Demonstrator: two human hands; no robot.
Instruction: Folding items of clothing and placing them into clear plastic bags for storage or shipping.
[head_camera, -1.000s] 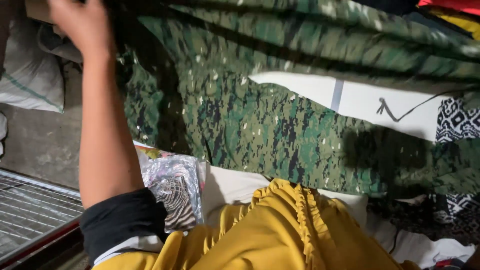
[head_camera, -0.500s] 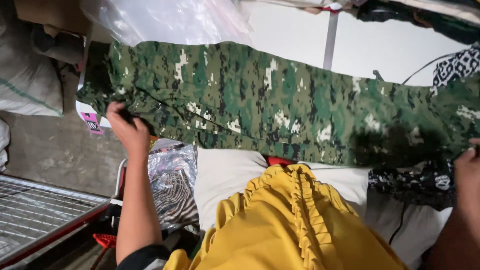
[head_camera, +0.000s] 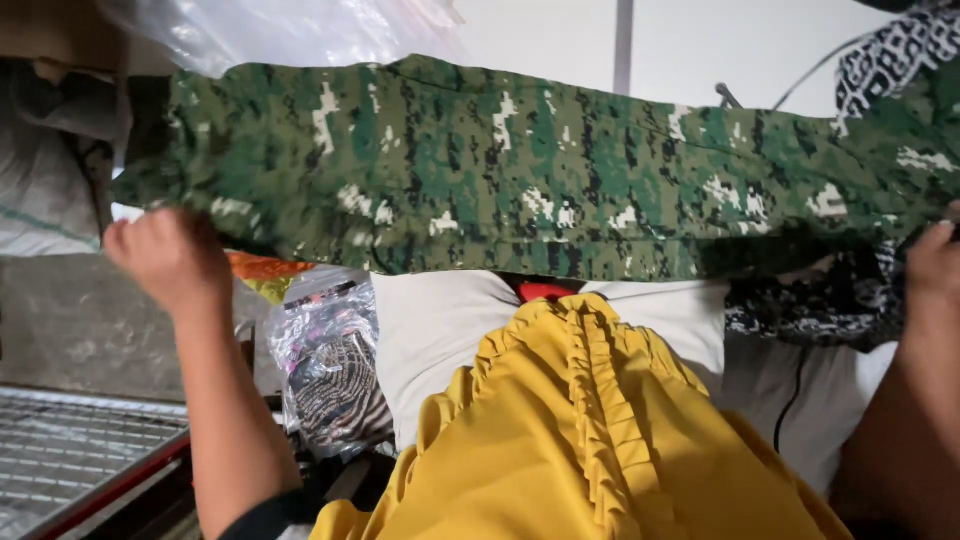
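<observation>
Gripping camouflage cloth (head_camera: 520, 170): left hand (head_camera: 165, 258) fisted, blurred | right hand (head_camera: 935, 265) edge-cropped, grip unclear

Light: moderate indoor light, falling from above and ahead of you; the pale wall (head_camera: 740, 50) at top is the brightest area, close to washed out.
Glare: white sheen on the clear plastic sheet (head_camera: 290, 30) at top left, and small glints on the plastic bag (head_camera: 330, 370) lower down.
Shadow: a dark band under the lower edge of the camouflage cloth (head_camera: 520, 170); the lower left corner near the wire grate (head_camera: 70, 460) is dim.
Blur: your left hand (head_camera: 165, 255) is smeared by motion; your right hand (head_camera: 935, 270), cut by the frame edge, is soft.
Focus: the cloth's pattern and the yellow ruffled garment (head_camera: 600, 430) read fairly sharp.
</observation>
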